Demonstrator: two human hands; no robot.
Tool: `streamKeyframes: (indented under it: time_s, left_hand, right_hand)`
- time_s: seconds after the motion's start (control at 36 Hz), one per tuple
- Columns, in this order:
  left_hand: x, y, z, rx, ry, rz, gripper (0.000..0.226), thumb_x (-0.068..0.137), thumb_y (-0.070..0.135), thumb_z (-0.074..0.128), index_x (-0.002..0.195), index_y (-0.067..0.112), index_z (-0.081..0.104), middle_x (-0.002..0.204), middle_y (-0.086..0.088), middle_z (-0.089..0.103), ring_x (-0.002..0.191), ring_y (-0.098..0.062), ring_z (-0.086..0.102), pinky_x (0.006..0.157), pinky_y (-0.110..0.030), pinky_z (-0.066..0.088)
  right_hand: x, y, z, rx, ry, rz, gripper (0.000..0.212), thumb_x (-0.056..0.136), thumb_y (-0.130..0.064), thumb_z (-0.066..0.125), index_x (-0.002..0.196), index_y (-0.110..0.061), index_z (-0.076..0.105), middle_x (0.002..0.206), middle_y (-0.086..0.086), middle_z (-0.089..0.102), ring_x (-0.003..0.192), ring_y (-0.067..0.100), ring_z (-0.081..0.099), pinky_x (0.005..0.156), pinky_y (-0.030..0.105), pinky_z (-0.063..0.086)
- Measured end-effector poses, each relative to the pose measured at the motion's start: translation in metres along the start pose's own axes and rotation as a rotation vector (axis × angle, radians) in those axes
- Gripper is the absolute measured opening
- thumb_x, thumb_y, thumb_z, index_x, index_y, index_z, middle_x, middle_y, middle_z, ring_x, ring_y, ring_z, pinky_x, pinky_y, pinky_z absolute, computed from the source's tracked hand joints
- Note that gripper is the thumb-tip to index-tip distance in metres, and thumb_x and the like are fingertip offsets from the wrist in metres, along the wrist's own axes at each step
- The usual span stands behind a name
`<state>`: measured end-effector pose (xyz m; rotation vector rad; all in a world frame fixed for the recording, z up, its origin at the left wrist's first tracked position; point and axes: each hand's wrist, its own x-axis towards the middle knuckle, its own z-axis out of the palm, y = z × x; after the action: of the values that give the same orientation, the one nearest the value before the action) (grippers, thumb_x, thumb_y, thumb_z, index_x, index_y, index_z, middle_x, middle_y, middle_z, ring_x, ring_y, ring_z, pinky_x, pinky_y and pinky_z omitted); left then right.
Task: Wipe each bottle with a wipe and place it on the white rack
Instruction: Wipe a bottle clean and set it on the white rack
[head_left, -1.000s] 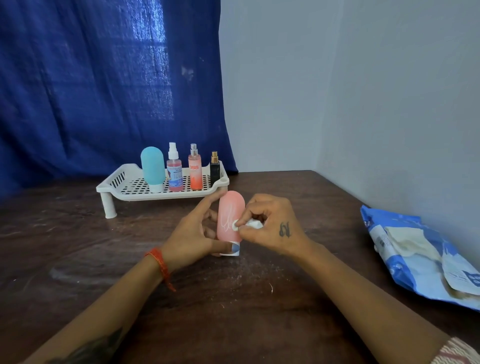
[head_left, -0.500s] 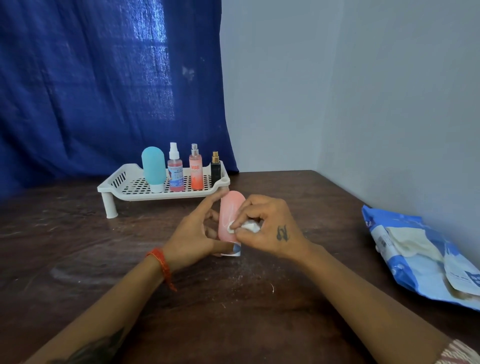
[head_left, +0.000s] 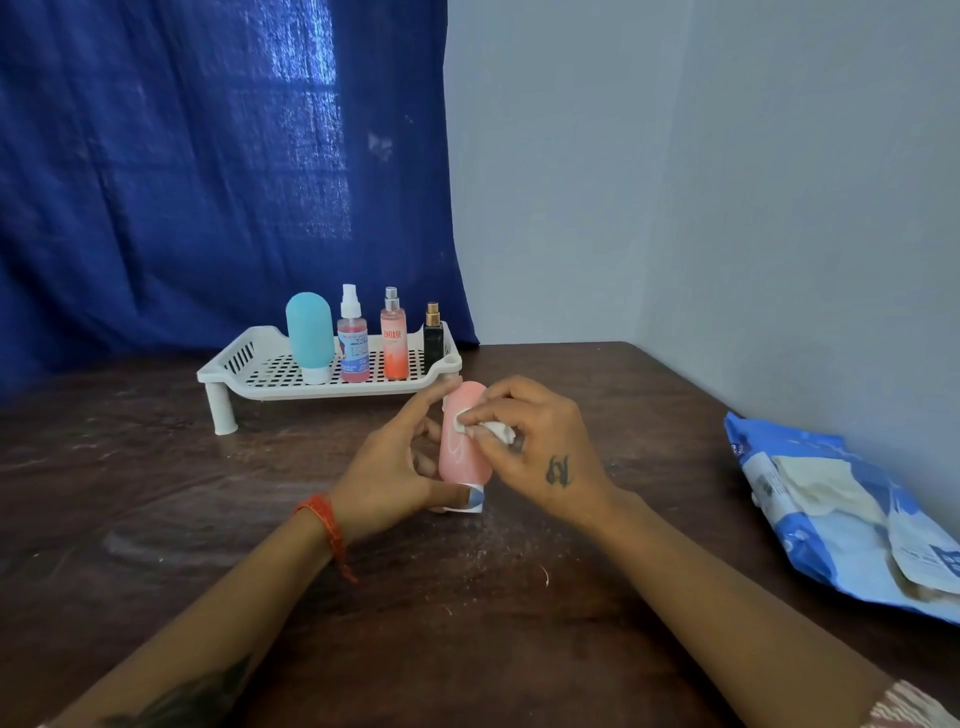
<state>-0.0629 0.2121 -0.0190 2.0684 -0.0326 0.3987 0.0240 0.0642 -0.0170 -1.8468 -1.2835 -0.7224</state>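
Note:
A pink squeeze bottle (head_left: 460, 447) stands cap-down on the dark wooden table, just in front of the white rack (head_left: 244, 366). My left hand (head_left: 387, 467) grips it from the left, thumb across its white cap. My right hand (head_left: 535, 449) pinches a crumpled white wipe (head_left: 488, 428) against the bottle's upper right side. On the rack stand a teal squeeze bottle (head_left: 310, 335), a pink spray bottle (head_left: 353, 343), an orange spray bottle (head_left: 393, 338) and a small black bottle (head_left: 432, 335).
A blue and white wipes pack (head_left: 836, 514) lies at the table's right edge beside the grey wall. A blue curtain (head_left: 208, 171) hangs behind the rack. The rack's left half holds nothing.
My right hand has slid the wipe upward along the pink bottle's side. My left hand keeps its hold, and the bottle stays in place.

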Motion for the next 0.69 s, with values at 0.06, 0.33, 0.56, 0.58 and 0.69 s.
streamKeyframes:
  time_s: [0.06, 0.33, 0.56, 0.58, 0.69]
  left_hand:
    - [0.0002, -0.0005, -0.0002, -0.002, -0.003, 0.002, 0.1, 0.063, 0.006, 0.084, 0.129, 0.054, 0.027, 0.107, -0.006, 0.059, 0.085, -0.026, 0.068, 0.076, -0.042, 0.058]
    - [-0.0011, -0.0001, 0.0004, 0.04, 0.005, 0.02, 0.101, 0.062, 0.013, 0.087, 0.132, 0.054, 0.027, 0.107, -0.004, 0.058, 0.082, -0.024, 0.067, 0.077, -0.041, 0.058]
    - [-0.0005, 0.0009, 0.0002, 0.026, 0.008, 0.037, 0.099, 0.062, 0.01, 0.086, 0.125, 0.06, 0.028, 0.107, -0.004, 0.058, 0.087, -0.026, 0.066, 0.076, -0.043, 0.057]
    - [-0.0002, 0.0002, 0.0002, 0.02, 0.007, 0.037, 0.099, 0.062, 0.01, 0.086, 0.125, 0.059, 0.028, 0.106, -0.004, 0.059, 0.086, -0.026, 0.066, 0.076, -0.043, 0.058]
    - [-0.0002, 0.0002, 0.0009, 0.017, 0.005, 0.035, 0.098, 0.063, 0.008, 0.085, 0.126, 0.057, 0.028, 0.105, -0.005, 0.06, 0.083, -0.024, 0.067, 0.076, -0.041, 0.058]
  right_hand:
    - [0.0001, -0.0002, -0.0021, 0.028, -0.017, -0.01, 0.019, 0.076, -0.02, 0.062, 0.086, -0.012, 0.075, 0.09, 0.001, 0.066, 0.082, 0.002, 0.056, 0.074, 0.011, 0.044]
    - [0.0003, 0.0049, -0.0007, -0.044, 0.118, 0.047, 0.012, 0.075, -0.011, 0.07, 0.086, -0.009, 0.075, 0.088, 0.006, 0.066, 0.075, 0.011, 0.061, 0.07, 0.008, 0.042]
    - [0.0012, -0.0025, 0.0028, -0.074, 0.054, -0.084, 0.018, 0.079, -0.011, 0.065, 0.095, -0.007, 0.072, 0.095, 0.007, 0.065, 0.087, 0.01, 0.058, 0.081, 0.008, 0.04]
    - [0.0012, -0.0023, 0.0023, -0.068, 0.032, -0.101, 0.019, 0.079, -0.011, 0.063, 0.094, -0.007, 0.073, 0.095, 0.007, 0.065, 0.087, 0.01, 0.058, 0.081, 0.009, 0.041]
    - [0.0014, 0.0001, -0.0022, -0.024, -0.001, -0.085, 0.02, 0.075, -0.017, 0.06, 0.087, -0.01, 0.076, 0.091, 0.004, 0.068, 0.082, 0.01, 0.061, 0.077, 0.018, 0.05]
